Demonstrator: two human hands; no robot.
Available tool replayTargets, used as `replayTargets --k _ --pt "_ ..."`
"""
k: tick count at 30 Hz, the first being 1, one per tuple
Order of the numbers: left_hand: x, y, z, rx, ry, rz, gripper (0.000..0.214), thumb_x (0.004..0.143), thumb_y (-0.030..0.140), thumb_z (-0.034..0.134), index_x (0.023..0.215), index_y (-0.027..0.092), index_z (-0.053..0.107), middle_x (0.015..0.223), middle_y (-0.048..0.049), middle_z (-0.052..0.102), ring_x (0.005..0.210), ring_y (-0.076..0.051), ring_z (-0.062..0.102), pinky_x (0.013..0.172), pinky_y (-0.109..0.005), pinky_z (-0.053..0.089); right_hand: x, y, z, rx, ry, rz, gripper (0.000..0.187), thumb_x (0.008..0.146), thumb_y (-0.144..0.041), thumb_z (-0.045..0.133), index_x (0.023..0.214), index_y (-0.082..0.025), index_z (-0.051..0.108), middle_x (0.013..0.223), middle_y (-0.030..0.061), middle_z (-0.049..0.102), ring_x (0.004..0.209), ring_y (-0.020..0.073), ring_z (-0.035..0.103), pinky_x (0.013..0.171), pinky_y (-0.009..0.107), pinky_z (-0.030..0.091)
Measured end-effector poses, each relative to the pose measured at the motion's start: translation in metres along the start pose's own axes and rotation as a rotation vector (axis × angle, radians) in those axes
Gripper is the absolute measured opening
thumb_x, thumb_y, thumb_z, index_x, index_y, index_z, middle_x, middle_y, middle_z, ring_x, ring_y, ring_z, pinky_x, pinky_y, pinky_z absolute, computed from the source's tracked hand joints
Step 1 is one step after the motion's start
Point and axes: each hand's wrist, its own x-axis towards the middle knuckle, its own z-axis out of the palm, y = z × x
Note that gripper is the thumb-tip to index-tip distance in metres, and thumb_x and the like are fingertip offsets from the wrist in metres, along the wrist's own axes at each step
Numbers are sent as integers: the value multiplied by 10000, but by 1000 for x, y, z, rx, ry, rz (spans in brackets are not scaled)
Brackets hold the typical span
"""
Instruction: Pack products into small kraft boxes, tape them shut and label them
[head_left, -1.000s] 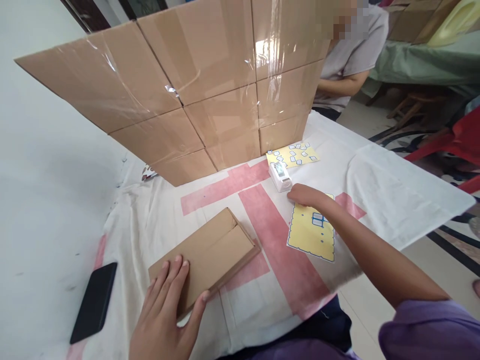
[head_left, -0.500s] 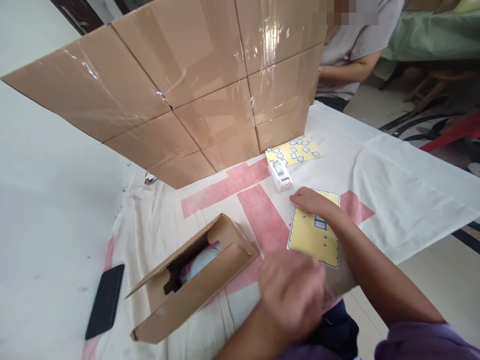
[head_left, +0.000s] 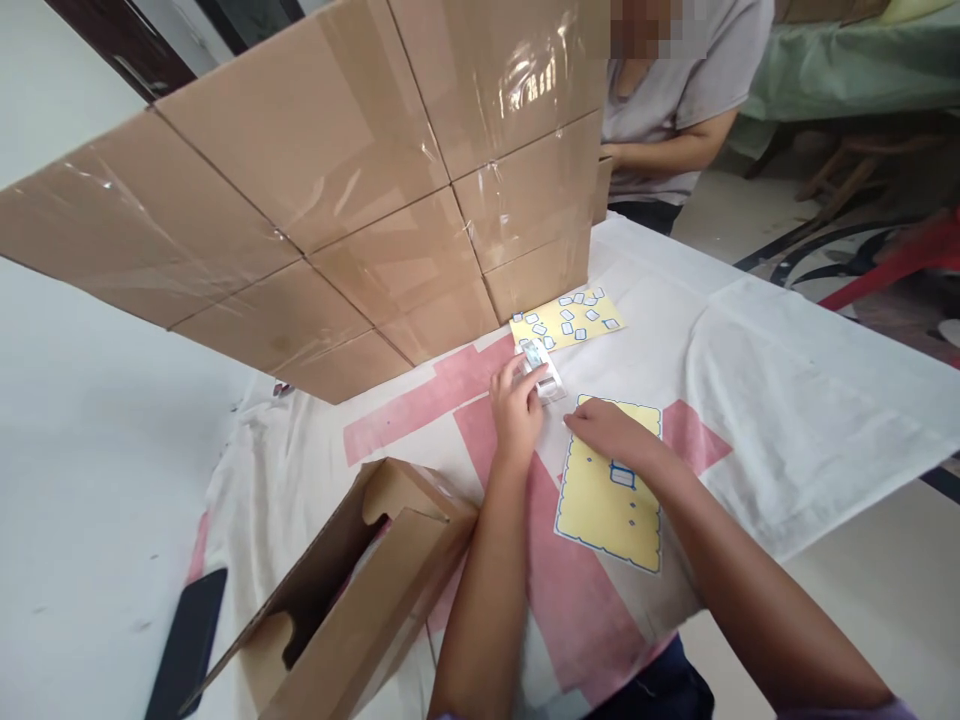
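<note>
My left hand [head_left: 517, 405] reaches over a small white box [head_left: 551, 385] with a shiny picture on its top. Its thumb and fingers are bent around the box's near end, touching it. My right hand [head_left: 604, 425] lies closed over the top part of a yellow card sheet [head_left: 611, 520] with a blue scalloped border and a small blue printed frame. The fingers of that hand are curled, and whatever they may hold is hidden. Just beyond the white box lies a second yellow sheet [head_left: 574, 322] printed with several small white cards.
A tall cardboard screen [head_left: 390, 200] stands across the cloth-covered table [head_left: 735, 340]. An open cardboard box [head_left: 397, 590] sits near me on the left, beside a black phone [head_left: 187, 640]. Another person [head_left: 675, 140] is behind the screen on the right.
My left hand has moved from low in front of me, forward onto the white box. The right hand stays on the yellow sheet. The view has shifted slightly.
</note>
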Motion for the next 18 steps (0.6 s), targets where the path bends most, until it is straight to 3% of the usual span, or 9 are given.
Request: replayTargets --k 4,7,9,12,15,18 --pt "-6 1 -2 -88 1 -39 396 828 49 521 1034 285 764 1248 -56 622 1224 -217 538 1066 -364 428 -2 1 0 11 -2 5 332 864 -335 507 637 -219 294 627 -16 420 532 116 367 514 289 268" --pt "-17 4 -6 -142 63 -210 303 853 139 526 1073 234 711 1033 -59 644 995 -195 604 884 -317 476 -6 -1 -1 22 7 -3 359 846 -328 511 630 -222 246 599 -28 351 514 106 310 500 294 230" --pt "-25 7 -10 -185 61 -337 195 905 243 510 960 201 692 836 -31 630 789 -170 591 736 -286 454 -9 -4 -2 40 -11 -17 373 839 -323 512 626 -223 223 590 -33 314 509 101 282 494 296 213" --pt "-31 12 -15 -276 -54 -445 350 914 447 561 682 196 634 593 14 526 599 -142 501 599 -272 368 -13 -6 -3 95 -51 -54 389 845 -342 505 624 -226 206 575 -41 263 499 95 250 484 296 192" --pt "-30 15 -13 -379 -143 -502 455 879 554 594 602 193 609 550 23 491 568 -125 453 574 -269 328 -13 -6 -2 135 -101 -63 395 866 -374 483 610 -228 219 545 -46 250 480 94 236 476 298 174" --pt "-27 15 -6 -458 -139 -550 401 859 531 616 662 185 663 627 9 569 622 -128 481 611 -267 352 -11 -5 -2 102 -85 -47 408 864 -376 498 607 -226 218 543 -48 245 476 90 220 476 298 163"
